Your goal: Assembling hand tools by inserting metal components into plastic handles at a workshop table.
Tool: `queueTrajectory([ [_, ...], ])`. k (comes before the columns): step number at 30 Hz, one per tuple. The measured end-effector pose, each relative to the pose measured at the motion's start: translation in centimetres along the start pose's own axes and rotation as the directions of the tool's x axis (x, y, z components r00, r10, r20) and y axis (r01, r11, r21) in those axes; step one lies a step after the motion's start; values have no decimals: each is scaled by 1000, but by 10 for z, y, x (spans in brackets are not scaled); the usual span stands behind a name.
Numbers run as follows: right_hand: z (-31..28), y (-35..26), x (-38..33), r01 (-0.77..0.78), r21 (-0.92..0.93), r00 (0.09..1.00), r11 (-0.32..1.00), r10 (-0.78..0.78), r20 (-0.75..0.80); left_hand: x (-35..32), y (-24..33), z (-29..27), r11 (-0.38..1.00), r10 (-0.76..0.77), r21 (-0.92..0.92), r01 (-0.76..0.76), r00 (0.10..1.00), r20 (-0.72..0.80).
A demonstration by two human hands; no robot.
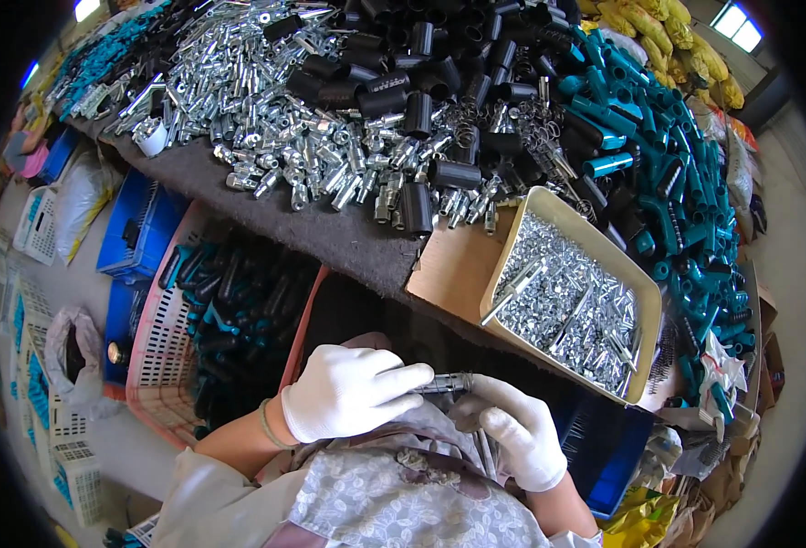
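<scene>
Between my two white-gloved hands lies a short silvery metal cylinder [443, 384], held low in front of my patterned apron. The fingers of my left hand [348, 393] close on its left end. My right hand [517, 434] grips the other end with bent fingers, which partly hide it. A thin coil, perhaps a spring, seems to sit around its right part, but it is too small to be sure. Below my right palm, slim metal rods [485, 452] stick out; whether that hand holds them I cannot tell. Beyond my hands stands a beige tray [651, 306] of small metal parts.
Heaped on the grey-covered table [330, 239] are shiny metal fittings [239, 82], black sleeves [418, 117] and teal handles [686, 210]. A pink basket [161, 342] with black-and-teal pieces stands at left, near blue bins [143, 228]. A blue tray [617, 466] sits right of my right hand.
</scene>
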State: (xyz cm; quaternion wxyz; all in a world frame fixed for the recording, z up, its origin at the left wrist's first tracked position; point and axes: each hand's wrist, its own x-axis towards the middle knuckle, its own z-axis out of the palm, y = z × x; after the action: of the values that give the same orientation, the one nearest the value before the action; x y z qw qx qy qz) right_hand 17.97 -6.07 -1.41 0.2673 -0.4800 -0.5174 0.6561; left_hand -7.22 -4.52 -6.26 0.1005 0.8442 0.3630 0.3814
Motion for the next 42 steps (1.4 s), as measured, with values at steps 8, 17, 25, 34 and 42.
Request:
queueTrajectory([
  [8,-8,3,9,-209,223,973,952,180,143,-6,-16,-4,997,62,35,-64,996,61],
  [17,-42,-67,29,255,-512,964,820,-258,67,-12,-23,-14,975,-140,-181,130,989,-43],
  [25,-185,-114,144,-120,-990,658,-74,-753,-23,-10,-21,-16,968,-170,-190,162,985,-25],
  [34,-237,-121,237,-426,-835,757,-349,-642,-118,-15,-6,-15,956,-253,-163,243,967,-43],
  [42,-183,-141,123,-111,-988,554,106,-819,-150,-4,-6,-17,937,-300,-187,296,954,7],
])
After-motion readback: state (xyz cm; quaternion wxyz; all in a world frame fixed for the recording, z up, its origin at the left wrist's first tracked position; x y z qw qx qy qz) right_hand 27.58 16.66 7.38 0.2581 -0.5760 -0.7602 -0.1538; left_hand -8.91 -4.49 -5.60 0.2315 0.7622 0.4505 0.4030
